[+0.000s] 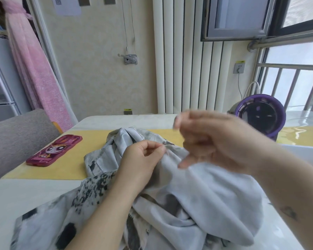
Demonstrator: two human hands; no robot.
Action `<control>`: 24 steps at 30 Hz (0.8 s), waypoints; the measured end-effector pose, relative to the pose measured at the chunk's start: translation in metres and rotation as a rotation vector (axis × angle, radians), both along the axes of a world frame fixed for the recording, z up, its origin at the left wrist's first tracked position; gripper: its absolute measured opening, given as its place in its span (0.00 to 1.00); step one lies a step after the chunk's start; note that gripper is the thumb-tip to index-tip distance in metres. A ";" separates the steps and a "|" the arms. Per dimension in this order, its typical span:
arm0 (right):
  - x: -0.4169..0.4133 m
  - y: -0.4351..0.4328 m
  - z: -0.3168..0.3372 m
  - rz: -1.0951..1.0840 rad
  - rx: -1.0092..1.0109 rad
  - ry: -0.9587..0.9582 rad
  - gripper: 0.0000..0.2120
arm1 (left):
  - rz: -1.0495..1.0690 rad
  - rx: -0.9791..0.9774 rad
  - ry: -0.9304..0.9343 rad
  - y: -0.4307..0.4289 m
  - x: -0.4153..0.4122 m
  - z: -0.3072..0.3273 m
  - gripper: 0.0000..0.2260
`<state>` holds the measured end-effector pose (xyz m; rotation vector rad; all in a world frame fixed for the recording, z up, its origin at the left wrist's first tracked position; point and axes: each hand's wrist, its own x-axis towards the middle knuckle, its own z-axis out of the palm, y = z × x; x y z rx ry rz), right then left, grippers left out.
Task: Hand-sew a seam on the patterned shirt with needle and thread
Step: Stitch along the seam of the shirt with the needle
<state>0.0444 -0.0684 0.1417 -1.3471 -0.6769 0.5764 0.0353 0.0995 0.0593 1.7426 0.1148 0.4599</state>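
Patterned shirt (206, 186), pale grey with dark blotches: heaped at near edge of bench (34, 195). Left hand (141, 159): pinching a shirt fold. Right hand (211, 139): raised above shirt, blurred, fingers curled; hold not discernible. Pink phone (54, 150): flat, toward left edge. Purple fan (260, 116): far right corner.

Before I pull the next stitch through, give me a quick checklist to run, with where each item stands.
1. Left hand pinches the shirt at the seam: ok.
2. Right hand hangs above the cloth, fingers curled: ok, though blurred.
3. Needle in the right hand: cannot tell.
4. Thread free of tangles: cannot tell, too fine to see.
5. Pink phone lies apart from the shirt: ok.
6. Shirt rests on the table: ok.
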 end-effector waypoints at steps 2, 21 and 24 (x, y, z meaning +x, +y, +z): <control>0.006 0.008 -0.019 -0.235 -0.483 -0.522 0.08 | -0.007 0.011 -0.021 0.000 0.000 0.000 0.05; 0.019 0.014 -0.023 -0.142 0.348 -0.032 0.08 | -0.015 0.155 -0.045 0.001 0.002 -0.002 0.06; 0.018 0.005 -0.012 0.130 0.483 0.246 0.07 | 0.034 0.213 -0.033 0.002 0.003 -0.004 0.06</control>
